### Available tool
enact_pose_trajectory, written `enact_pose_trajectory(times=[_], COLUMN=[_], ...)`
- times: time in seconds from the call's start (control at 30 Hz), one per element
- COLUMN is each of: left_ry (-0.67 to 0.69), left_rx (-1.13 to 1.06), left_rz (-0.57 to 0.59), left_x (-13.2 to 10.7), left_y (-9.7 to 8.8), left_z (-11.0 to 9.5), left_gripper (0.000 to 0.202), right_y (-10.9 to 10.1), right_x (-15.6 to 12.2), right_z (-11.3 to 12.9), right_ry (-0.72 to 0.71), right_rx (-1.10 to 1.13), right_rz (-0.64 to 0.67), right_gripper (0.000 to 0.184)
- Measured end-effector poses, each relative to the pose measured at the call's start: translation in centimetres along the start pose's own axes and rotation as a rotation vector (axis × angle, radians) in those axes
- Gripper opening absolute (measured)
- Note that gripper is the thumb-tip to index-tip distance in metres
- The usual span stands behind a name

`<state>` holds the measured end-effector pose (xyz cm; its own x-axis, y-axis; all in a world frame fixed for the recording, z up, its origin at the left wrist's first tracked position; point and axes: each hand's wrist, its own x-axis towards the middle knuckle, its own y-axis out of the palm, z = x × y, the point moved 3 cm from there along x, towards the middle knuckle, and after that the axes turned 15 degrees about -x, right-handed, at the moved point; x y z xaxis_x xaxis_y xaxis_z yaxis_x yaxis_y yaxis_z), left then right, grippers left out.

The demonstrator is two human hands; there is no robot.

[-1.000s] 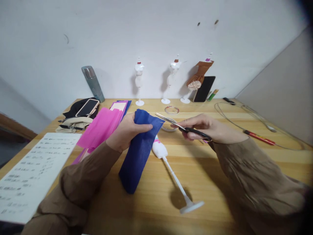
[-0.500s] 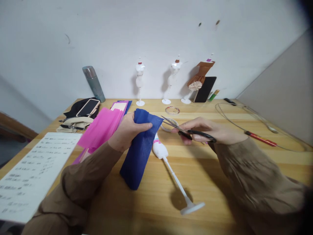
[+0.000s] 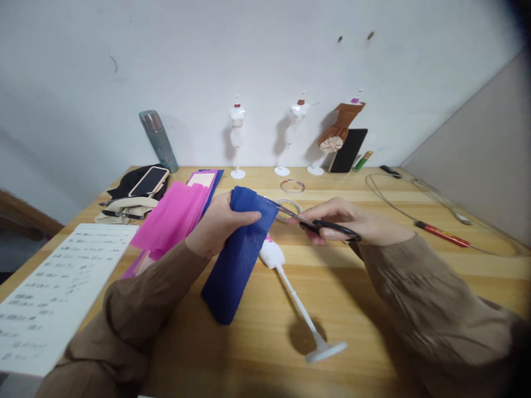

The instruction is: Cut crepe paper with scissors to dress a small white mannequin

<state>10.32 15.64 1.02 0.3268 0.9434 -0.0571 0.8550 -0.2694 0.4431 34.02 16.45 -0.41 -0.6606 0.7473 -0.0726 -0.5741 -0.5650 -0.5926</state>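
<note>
My left hand (image 3: 222, 224) grips a folded piece of dark blue fabric (image 3: 238, 271) near its top, thumb lying across the front. The fabric hangs down over the wooden table. In my right hand (image 3: 338, 221) is a pair of scissors (image 3: 313, 225) with black handles, pointing left. Their blades reach the fabric's upper right edge, one tip passing behind it. Below, a small white mannequin (image 3: 296, 298) lies on the table with its round base toward me; the fabric hides its upper part.
Pink fabric sheets (image 3: 174, 215) lie left of my left hand, near a phone (image 3: 149, 182) and a handwritten sheet (image 3: 62, 287). Several small mannequins (image 3: 238, 138) stand by the wall, one in a brown dress (image 3: 346, 121). A red-handled tool (image 3: 442, 234) with a cable lies right.
The scissors have moved slightly left, so their blades now meet the blue fabric's edge. My left hand and the fabric have barely shifted.
</note>
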Motion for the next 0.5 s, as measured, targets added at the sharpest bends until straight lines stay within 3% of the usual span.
enact_pose_trajectory(times=[0.5], left_ry=[-0.036], left_rx=[0.019], left_rz=[-0.007], left_x=[0.07], left_y=[-0.11], left_z=[0.15], left_gripper=[0.028], right_y=[-0.13], right_x=[-0.26], right_z=[-0.37], right_ry=[0.003], right_rx=[-0.060], right_rz=[0.037], right_gripper=[0.073])
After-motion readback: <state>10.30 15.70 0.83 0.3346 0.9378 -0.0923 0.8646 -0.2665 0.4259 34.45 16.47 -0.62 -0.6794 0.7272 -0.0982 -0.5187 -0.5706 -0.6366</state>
